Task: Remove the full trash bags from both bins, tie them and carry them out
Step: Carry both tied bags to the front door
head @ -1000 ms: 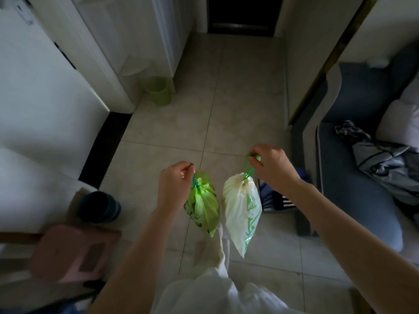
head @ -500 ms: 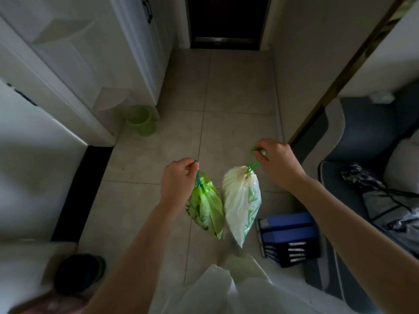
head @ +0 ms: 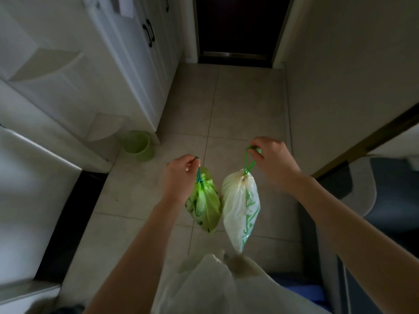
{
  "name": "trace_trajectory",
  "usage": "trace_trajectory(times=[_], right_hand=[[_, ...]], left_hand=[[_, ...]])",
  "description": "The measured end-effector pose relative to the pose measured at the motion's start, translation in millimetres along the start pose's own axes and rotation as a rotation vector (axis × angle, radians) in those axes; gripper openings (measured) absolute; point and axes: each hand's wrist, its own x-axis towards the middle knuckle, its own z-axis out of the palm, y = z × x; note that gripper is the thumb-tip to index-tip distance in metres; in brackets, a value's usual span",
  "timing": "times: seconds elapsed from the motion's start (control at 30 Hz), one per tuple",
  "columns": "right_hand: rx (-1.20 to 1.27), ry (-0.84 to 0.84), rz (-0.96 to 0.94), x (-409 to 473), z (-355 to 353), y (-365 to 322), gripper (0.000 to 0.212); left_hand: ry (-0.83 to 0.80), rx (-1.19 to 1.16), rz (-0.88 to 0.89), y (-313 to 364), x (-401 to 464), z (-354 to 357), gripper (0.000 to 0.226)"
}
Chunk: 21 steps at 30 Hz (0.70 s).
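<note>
Two tied trash bags hang side by side in front of me above the tiled floor. The green trash bag (head: 205, 205) dangles from its blue-green drawstring, pinched in my left hand (head: 180, 177). Just to its right, the white trash bag (head: 241, 207) with green print hangs from a green drawstring loop held in my right hand (head: 272, 159). Both bags are cinched shut at the top and nearly touch. A small green bin (head: 138, 145) stands on the floor at the left, by the white cabinet.
A dark door (head: 238, 26) closes the end of the narrow tiled hallway (head: 244, 105) ahead. White cabinets (head: 140, 60) with black handles line the left side, a plain wall the right. A grey sofa edge (head: 362, 191) sits at the right. My light clothing fills the bottom.
I have walked forward down the hallway with both bags; the door and green bin are nearer. The blue file holder and sofa clutter have slipped out of sight. Both grips are unchanged.
</note>
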Motion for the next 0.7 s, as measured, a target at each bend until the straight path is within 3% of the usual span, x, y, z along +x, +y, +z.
trace_trajectory(times=[0.27, 0.7], right_hand=[[-0.014, 0.010, 0.009, 165.0, -4.9, 39.4, 0.012], [-0.064, 0.109, 0.016, 440.1, -30.4, 100.4, 0.012]], left_hand=[[0.018, 0.024, 0.015, 15.1, 172.3, 42.5, 0.014], [-0.090, 0.043, 0.118, 69.1, 449.1, 98.0, 0.016]])
